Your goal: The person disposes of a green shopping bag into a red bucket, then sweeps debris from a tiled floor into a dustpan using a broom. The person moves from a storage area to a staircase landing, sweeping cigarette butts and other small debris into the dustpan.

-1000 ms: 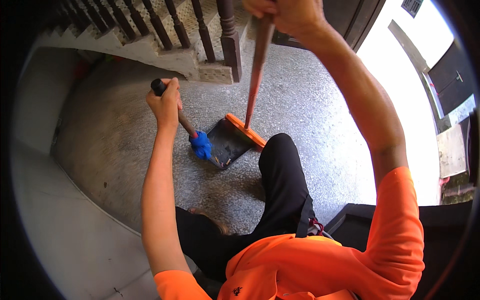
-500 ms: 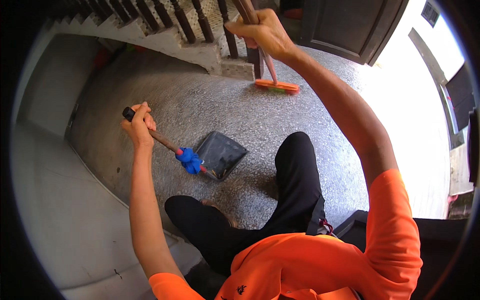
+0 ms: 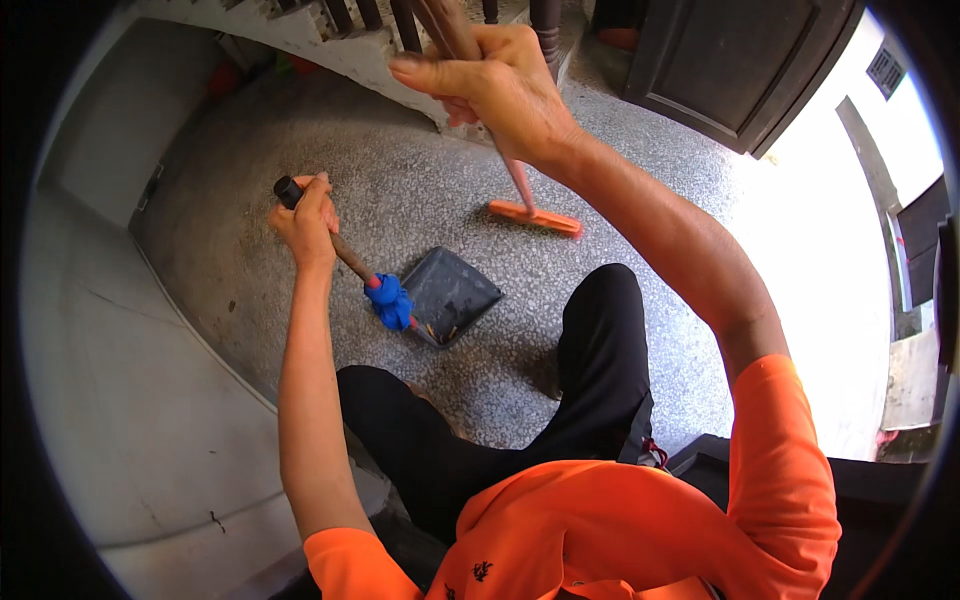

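Note:
My left hand (image 3: 305,215) grips the top of a dark brown handle that runs down to a blue wrapped joint (image 3: 391,301) and a black dustpan (image 3: 452,293) resting on the speckled floor. My right hand (image 3: 492,82) is closed around the reddish stick of a broom, held high near the camera. The broom's orange head (image 3: 534,218) touches the floor a short way beyond the dustpan's far edge. Small bits of debris lie inside the pan.
A staircase with dark balusters (image 3: 400,22) rises at the top. A dark wooden door (image 3: 745,62) stands at the upper right beside a bright opening. A pale wall (image 3: 120,380) curves along the left. My black-trousered legs (image 3: 590,370) stand just behind the dustpan.
The broom head first swung away from the dustpan toward the stairs, then came back closer to it. My left hand and the dustpan stayed roughly in place as the view tilted.

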The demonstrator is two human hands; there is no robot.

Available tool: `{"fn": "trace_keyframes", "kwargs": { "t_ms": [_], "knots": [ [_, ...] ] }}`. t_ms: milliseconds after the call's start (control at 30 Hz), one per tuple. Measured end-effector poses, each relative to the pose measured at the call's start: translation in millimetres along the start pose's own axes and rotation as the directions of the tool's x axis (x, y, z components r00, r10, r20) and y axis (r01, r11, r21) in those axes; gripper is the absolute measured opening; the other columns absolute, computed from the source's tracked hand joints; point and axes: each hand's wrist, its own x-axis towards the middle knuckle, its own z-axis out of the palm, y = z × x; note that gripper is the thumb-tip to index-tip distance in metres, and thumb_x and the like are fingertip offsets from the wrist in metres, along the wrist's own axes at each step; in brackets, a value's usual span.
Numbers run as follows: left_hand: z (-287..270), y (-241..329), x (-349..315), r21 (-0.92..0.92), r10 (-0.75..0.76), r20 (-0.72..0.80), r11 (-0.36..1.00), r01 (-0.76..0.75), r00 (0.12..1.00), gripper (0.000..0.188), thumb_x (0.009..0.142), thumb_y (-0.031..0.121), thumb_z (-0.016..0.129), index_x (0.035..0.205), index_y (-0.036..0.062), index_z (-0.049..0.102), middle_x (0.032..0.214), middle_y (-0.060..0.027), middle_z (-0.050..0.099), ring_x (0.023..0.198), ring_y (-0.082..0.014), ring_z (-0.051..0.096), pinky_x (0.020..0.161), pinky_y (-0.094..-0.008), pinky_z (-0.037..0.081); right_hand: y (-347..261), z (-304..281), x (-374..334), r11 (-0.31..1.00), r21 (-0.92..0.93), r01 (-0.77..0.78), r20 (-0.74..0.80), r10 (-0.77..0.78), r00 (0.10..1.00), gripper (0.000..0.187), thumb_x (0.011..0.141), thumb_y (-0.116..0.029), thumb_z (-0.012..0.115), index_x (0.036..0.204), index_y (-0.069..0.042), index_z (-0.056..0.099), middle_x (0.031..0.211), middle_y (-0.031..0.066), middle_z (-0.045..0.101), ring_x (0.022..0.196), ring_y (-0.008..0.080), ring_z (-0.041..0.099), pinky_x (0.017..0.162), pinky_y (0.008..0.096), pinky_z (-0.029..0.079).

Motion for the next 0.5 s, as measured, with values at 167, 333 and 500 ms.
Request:
{"fn": "trace_keyframes", "kwargs": {
  "t_ms": [167,333,500],
  "knots": [
    [-2,0,-1,0.022,0.021,-0.006,1.000,-0.021,1.000,0.016,0.081,0.008,0.062,0.070,0.0009,0.054,0.047,-0.0011,0.043,0.036,-0.0080,0.038,0.035,-0.0239,0.030,-48,14,3,0.967,0.221,-0.125,0.100,0.105,0.989,0.030,0.083,-0.025,0.071,0.065,-0.004,0.059,0.052,-0.0012,0.049,0.043,0.0059,0.042,0.039,0.0235,0.030],
    [-3,3,-4,0.034,0.032,-0.011,0.999,-0.031,0.999,0.016,0.082,0.007,0.062,0.070,0.0011,0.054,0.047,-0.0013,0.044,0.035,-0.0080,0.039,0.035,-0.0240,0.030,-64,22,2,0.878,0.448,-0.170,0.158,0.110,0.981,0.029,0.084,-0.025,0.069,0.069,-0.004,0.057,0.051,-0.0014,0.045,0.041,0.0075,0.039,0.039,0.0236,0.028],
    [-5,7,-9,0.070,0.066,-0.024,0.995,-0.064,0.998,0.016,0.082,0.007,0.062,0.070,0.0014,0.053,0.048,-0.0018,0.045,0.036,-0.0081,0.040,0.034,-0.0244,0.030,-62,10,-7,0.800,0.569,-0.191,0.263,0.043,0.964,0.026,0.085,-0.022,0.068,0.068,-0.006,0.055,0.051,-0.0029,0.044,0.040,0.0067,0.036,0.040,0.0227,0.026]
  ]
}}
